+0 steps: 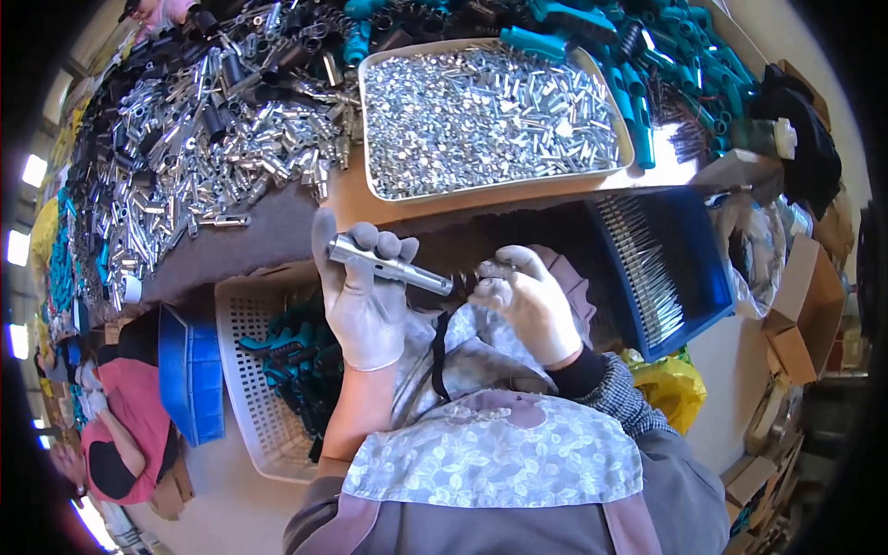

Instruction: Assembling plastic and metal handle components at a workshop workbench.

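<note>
My left hand (368, 301), in a whitish glove with greyed fingertips, is closed around a shiny metal tube (393, 268). The tube lies slantwise across the fingers, its narrower end pointing right and slightly down. Just beyond that end is my right hand (527, 301), gloved too, with thumb and fingers pinched together. A small dark piece shows at its fingertips, close to the tube's end; its kind is too small to make out. Both hands are above my lap, in front of the bench edge, over a patterned grey apron (495, 449).
A white tray (370, 139) of small metal pins stands on the bench, beside heaped metal tubes (250, 153) and teal plastic housings (638, 102). A blue crate (708, 268) holds long thin rods. At left are a white basket (245, 370), blue bins (190, 370) and a person in pink (129, 416).
</note>
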Demonstrator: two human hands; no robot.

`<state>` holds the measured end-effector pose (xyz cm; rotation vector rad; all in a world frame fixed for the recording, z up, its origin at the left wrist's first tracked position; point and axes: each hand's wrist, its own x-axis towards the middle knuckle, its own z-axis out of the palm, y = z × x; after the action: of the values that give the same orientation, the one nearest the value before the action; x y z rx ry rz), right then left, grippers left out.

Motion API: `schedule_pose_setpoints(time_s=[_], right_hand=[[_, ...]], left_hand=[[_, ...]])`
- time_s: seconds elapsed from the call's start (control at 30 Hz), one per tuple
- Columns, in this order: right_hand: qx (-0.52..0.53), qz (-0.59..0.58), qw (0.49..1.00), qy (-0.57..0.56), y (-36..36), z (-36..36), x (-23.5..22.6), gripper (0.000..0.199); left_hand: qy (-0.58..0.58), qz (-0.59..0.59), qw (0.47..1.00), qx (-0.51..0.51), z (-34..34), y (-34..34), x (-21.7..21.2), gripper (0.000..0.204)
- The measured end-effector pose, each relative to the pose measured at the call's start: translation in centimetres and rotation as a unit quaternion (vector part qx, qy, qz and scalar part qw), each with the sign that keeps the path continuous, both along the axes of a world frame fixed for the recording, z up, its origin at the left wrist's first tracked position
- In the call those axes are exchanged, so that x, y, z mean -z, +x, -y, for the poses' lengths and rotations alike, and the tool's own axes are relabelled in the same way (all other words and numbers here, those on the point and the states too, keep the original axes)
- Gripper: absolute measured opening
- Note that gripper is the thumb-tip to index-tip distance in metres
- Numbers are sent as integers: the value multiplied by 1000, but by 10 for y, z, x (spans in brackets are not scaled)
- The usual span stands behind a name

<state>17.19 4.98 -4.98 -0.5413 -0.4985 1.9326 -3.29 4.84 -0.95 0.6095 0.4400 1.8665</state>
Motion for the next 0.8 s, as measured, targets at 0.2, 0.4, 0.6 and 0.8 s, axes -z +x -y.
schedule_pose_setpoints(time_s=[0.2, 0.4, 0.6, 0.8], right_hand=[[-58, 54, 997, 6, -2, 0, -3, 46], [-138, -35, 989, -37, -4, 1, 3, 52], [-157, 166, 971, 72, 35, -6, -9, 46], [-175, 160, 969, 67, 33, 13, 13, 34]], left_hand=[[31, 26, 999, -33, -3, 3, 6, 36], [-10, -154, 988, 11, 9, 10, -5, 35], [-108, -724, 672, 112, 17, -25, -35, 34], [43, -850, 509, 129, 27, 12, -17, 55]])
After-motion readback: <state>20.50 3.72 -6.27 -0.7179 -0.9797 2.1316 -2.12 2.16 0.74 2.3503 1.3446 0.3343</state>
